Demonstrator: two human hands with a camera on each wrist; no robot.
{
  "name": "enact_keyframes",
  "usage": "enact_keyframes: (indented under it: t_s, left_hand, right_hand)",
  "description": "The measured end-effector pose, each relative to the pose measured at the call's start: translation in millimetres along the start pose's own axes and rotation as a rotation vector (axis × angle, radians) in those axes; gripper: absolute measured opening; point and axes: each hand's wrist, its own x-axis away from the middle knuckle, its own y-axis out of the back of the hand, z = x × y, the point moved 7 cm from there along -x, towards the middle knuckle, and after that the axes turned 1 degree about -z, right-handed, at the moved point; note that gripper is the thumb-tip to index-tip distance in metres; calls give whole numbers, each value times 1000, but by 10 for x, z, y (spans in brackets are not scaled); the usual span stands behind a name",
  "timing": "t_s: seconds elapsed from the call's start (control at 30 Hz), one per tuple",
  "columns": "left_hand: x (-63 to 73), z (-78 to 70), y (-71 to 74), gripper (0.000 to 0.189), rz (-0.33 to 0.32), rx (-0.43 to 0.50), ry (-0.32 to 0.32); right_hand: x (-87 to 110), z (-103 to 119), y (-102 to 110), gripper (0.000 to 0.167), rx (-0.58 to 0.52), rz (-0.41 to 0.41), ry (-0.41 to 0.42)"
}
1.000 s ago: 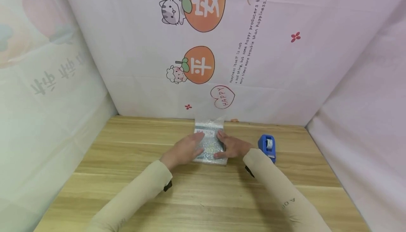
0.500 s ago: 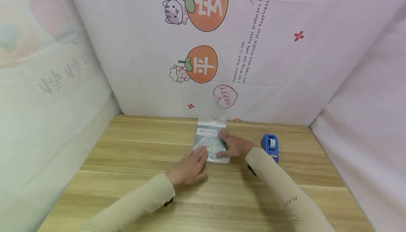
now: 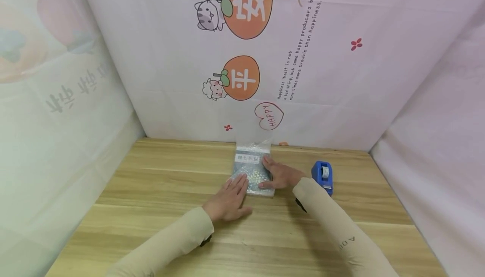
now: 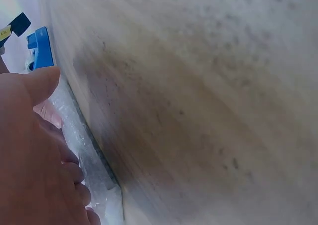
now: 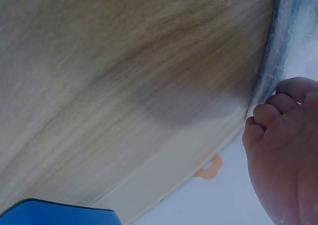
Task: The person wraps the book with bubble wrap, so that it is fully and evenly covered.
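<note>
1. While your left hand (image 3: 227, 201) lies over the near left corner of the wrapped package (image 3: 253, 171), its fingers are laid nearly straight and together, with the thumb out to the side over the wooden table (image 3: 163, 176). You are not gripping anything with it; the flat fingers probably press the covering down.

2. Your right hand (image 3: 282, 175) braces the package's right side. Thumb and forefinger are spread well apart on the top, and the right wrist view shows the other fingers bent loosely along the edge. No pinch shows; this likely stops the package from sliding or turning.

3. The package lies flat near the table's far edge, between your hands, its far end reaching the foot of the printed backdrop (image 3: 163, 79).

4. Clear bubble wrap (image 3: 254, 146) is the container here. Through it you can see a flat grey-blue thing with a pale lettered band (image 3: 244, 158); whether it is a book or a box, you cannot tell.

5. To the right, beside your sleeve (image 3: 333, 216), stands the blue tape dispenser (image 3: 321, 178), holding a tape roll (image 3: 324, 172). That spot seems chosen for easy reach.
</note>
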Motion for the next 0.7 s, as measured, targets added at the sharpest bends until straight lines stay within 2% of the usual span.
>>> enact_keyframes:
  t_s: [0.23, 0.53, 0.7]
  left_hand:
    - [-10, 6, 22, 94, 20, 46, 9]
    - [-39, 36, 11, 94, 15, 111, 8]
    - [-45, 29, 65, 93, 32, 155, 20]
  right_hand:
    - [-8, -19, -30, 111, 1, -13, 19]
    - [3, -29, -47, 109, -9, -33, 29]
    - [33, -13, -42, 107, -15, -49, 51]
